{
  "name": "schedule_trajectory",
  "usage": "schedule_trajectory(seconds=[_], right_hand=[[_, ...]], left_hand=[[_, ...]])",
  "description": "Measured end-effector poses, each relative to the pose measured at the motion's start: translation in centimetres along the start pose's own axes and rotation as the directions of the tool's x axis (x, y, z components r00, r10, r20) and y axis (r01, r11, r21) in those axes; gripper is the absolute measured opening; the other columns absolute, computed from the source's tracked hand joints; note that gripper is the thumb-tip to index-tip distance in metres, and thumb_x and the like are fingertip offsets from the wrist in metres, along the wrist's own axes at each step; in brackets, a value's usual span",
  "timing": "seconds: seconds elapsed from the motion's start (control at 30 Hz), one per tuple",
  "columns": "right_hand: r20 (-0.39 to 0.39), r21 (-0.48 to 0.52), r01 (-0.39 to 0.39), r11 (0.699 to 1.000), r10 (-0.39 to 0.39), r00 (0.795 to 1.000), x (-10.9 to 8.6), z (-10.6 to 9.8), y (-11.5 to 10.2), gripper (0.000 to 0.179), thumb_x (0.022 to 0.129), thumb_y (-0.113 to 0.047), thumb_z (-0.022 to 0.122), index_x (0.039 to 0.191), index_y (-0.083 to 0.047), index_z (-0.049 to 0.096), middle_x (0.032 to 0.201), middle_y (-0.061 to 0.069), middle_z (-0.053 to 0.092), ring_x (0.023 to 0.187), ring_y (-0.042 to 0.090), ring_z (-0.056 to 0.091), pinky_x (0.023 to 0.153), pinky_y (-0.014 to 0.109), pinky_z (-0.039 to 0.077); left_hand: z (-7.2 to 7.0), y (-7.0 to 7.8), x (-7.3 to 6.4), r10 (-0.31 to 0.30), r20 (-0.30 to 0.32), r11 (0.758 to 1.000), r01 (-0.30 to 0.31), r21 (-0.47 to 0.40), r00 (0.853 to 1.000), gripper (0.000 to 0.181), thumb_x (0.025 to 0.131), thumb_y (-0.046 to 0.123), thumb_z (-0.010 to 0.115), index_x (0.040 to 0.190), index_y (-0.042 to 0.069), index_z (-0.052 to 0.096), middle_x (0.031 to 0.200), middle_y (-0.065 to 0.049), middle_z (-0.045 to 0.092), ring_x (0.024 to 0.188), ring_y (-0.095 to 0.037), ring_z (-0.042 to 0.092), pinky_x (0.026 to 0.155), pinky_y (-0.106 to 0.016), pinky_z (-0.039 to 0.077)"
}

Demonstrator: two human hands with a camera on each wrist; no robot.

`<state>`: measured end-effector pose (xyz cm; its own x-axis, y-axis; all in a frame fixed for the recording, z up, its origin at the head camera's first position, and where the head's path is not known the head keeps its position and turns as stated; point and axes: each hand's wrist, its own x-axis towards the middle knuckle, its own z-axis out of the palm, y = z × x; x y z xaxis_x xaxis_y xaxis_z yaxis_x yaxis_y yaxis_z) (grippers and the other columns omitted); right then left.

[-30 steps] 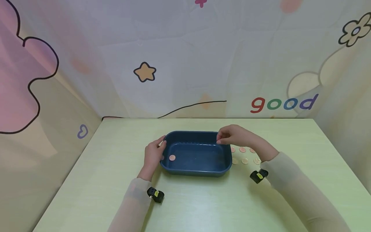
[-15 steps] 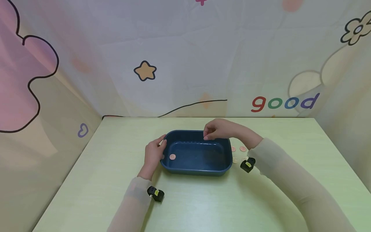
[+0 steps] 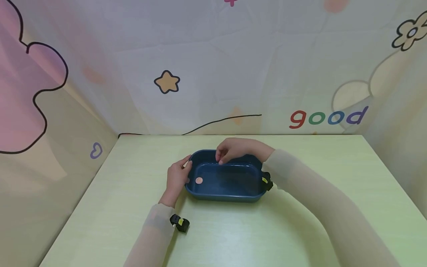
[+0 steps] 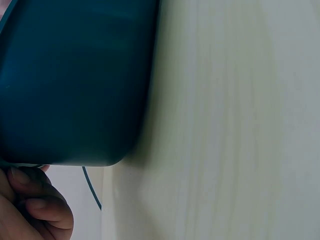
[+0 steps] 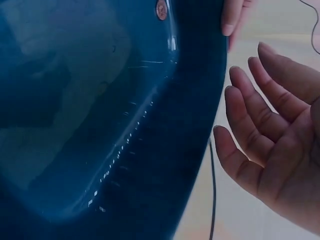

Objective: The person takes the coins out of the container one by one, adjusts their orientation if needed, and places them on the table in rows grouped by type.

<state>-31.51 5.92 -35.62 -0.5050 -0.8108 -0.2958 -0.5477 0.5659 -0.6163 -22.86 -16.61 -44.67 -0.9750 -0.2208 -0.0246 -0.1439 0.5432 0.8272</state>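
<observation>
A dark blue rectangular plastic box stands on the table, with a copper-coloured coin lying flat near its left end; the coin also shows at the top of the right wrist view. My left hand grips the box's left end, thumb over the rim, fingers outside. Over the far side of the box is my right hand, fingers bent, thumb tip near the index fingertip. No coin shows at the fingertips of the right hand, and I cannot tell whether it pinches one.
The pale wood-grain table extends around the box. A printed fabric backdrop rises behind the table's far edge. The right sleeve covers the table area just right of the box. A black wrist camera overlaps the box's right end.
My right hand has moved left across the far side of the box, from its right corner toward the middle. Its sleeve now hides the coins seen right of the box. The left hand stays.
</observation>
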Motion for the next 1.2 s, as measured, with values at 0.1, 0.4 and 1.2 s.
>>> schedule_trajectory(seconds=[0.1,0.4,1.2], right_hand=[[0.03,0.003,0.001,1.0,-0.001,1.0,1.2,0.2,0.2,0.016,0.098,-0.012,0.068,0.109,-0.001,0.069,0.108,0.012,0.072,0.091,0.013,0.064,0.091,0.029,0.055],[0.101,-0.069,0.01,0.998,-0.003,0.995,4.2,1.7,0.0,0.013,0.097,-0.011,0.069,0.105,-0.001,0.071,0.105,0.011,0.073,0.087,0.01,0.061,0.086,0.024,0.052],[0.12,-0.118,-0.023,0.993,0.037,0.992,8.9,5.2,0.0,0.025,0.095,-0.01,0.071,0.117,0.001,0.072,0.11,0.014,0.075,0.086,0.009,0.061,0.086,0.021,0.052]], left_hand=[[0.0,0.0,0.0,0.001,-0.002,1.0,-0.001,-0.001,1.0,0.042,0.104,0.023,0.057,0.144,0.012,0.06,0.058,0.002,0.041,0.04,-0.005,0.047,0.048,-0.017,0.039],[0.2,-0.1,0.0,-0.007,0.0,1.0,0.007,-0.008,1.0,0.042,0.104,0.024,0.058,0.144,0.013,0.06,0.057,0.003,0.042,0.041,-0.007,0.045,0.048,-0.019,0.038],[-0.1,-0.1,0.3,-0.026,0.013,1.0,0.026,0.004,1.0,0.041,0.104,0.025,0.057,0.144,0.014,0.06,0.057,0.003,0.042,0.043,-0.008,0.048,0.048,-0.019,0.038]])
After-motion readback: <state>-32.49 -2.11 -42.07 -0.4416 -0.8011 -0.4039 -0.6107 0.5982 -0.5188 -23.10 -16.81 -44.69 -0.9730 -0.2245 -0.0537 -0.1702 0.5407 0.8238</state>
